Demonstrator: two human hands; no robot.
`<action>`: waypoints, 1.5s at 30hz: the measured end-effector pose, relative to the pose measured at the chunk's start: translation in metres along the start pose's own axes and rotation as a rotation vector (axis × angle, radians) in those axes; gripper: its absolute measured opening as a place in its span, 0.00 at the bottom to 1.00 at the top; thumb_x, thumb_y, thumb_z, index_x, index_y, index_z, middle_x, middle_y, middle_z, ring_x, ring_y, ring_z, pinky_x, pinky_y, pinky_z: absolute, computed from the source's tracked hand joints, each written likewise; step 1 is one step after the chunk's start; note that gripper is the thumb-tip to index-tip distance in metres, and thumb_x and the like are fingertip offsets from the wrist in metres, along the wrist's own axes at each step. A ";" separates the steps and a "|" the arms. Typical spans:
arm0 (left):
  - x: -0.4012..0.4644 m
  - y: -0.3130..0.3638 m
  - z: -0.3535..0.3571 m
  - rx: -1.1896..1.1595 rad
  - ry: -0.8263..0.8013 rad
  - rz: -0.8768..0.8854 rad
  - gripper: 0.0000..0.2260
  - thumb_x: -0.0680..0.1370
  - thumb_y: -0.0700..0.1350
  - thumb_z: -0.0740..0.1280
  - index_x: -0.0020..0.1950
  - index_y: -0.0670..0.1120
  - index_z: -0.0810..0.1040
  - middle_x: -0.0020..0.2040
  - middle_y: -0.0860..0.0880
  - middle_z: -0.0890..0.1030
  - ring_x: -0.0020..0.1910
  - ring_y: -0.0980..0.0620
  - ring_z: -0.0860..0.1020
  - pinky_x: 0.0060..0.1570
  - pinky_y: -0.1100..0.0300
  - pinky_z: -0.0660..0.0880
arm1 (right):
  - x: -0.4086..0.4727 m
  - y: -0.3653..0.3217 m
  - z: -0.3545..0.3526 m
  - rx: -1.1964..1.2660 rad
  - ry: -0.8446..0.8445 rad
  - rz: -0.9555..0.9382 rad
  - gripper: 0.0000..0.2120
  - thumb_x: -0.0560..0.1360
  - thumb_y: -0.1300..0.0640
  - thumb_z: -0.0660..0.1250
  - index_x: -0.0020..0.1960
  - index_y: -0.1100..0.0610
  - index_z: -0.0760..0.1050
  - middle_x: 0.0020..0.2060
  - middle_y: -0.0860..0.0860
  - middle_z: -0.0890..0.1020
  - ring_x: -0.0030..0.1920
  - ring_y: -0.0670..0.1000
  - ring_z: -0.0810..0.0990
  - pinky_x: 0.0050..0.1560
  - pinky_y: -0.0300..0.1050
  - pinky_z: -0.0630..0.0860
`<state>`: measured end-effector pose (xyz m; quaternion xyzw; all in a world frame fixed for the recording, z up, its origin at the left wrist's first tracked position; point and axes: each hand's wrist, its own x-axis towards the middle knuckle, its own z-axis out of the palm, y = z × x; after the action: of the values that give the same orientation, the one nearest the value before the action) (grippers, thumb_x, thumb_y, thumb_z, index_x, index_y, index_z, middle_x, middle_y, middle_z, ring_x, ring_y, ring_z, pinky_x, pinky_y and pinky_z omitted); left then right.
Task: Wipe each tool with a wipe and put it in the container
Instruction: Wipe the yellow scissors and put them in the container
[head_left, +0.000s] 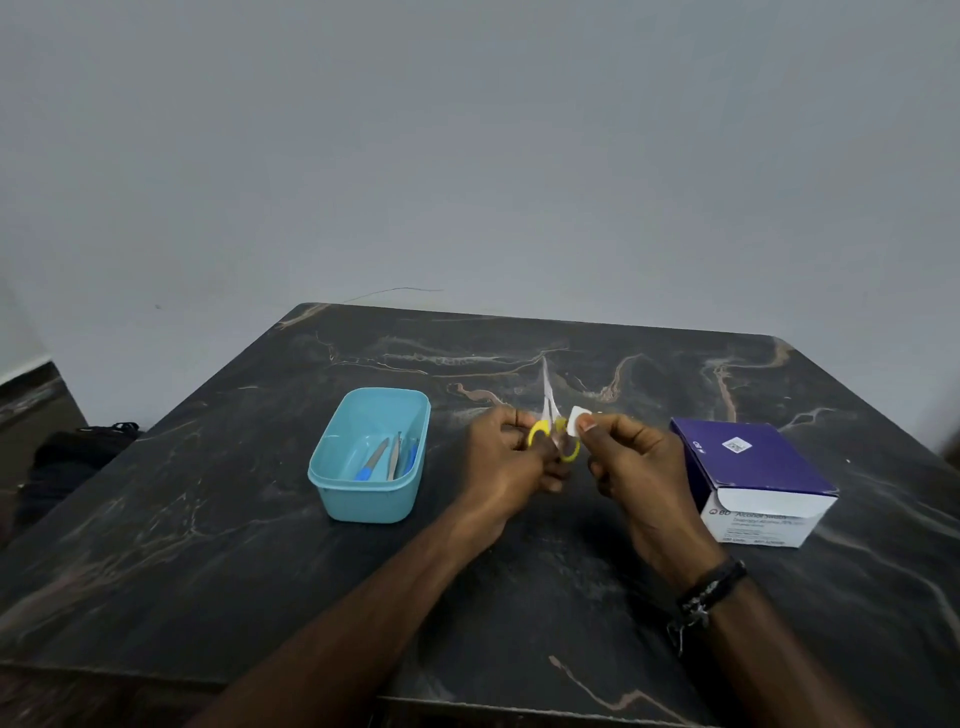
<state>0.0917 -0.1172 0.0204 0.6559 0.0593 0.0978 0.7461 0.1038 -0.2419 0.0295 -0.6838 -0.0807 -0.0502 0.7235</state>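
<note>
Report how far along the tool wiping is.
Done: a few tools already lie in the blue container. In hand: the left hand holds the yellow-handled scissors, blades pointing away, while the right hand pinches a white wipe beside them. Left: finish wiping the scissors and put them in. No other loose tools show on the table.

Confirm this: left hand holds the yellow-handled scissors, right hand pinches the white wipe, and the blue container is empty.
Not empty. The head view shows the blue container already holding several tools. The rest stands: left hand holds the scissors, right hand pinches the wipe.
</note>
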 end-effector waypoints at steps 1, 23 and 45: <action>-0.001 0.001 0.000 -0.064 0.006 0.009 0.11 0.75 0.36 0.71 0.52 0.37 0.70 0.41 0.37 0.83 0.29 0.49 0.80 0.28 0.57 0.79 | 0.000 0.000 -0.001 -0.011 0.001 -0.013 0.07 0.76 0.59 0.68 0.41 0.57 0.82 0.27 0.48 0.76 0.28 0.45 0.67 0.28 0.36 0.64; 0.003 0.006 -0.016 -0.243 0.235 0.179 0.08 0.76 0.39 0.70 0.55 0.45 0.77 0.39 0.47 0.82 0.29 0.54 0.76 0.25 0.60 0.73 | 0.004 0.001 0.000 0.133 0.061 -0.034 0.07 0.78 0.62 0.64 0.42 0.59 0.78 0.30 0.54 0.72 0.26 0.45 0.65 0.24 0.35 0.61; -0.003 0.016 -0.017 -0.500 0.064 0.063 0.02 0.76 0.37 0.69 0.45 0.43 0.82 0.43 0.41 0.85 0.43 0.43 0.84 0.41 0.53 0.81 | -0.008 -0.006 -0.001 0.007 -0.276 -0.086 0.07 0.76 0.57 0.65 0.43 0.57 0.80 0.30 0.52 0.75 0.29 0.45 0.70 0.29 0.36 0.68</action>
<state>0.0838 -0.0996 0.0339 0.4489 0.0363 0.1535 0.8796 0.0951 -0.2430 0.0339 -0.6775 -0.2091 0.0137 0.7051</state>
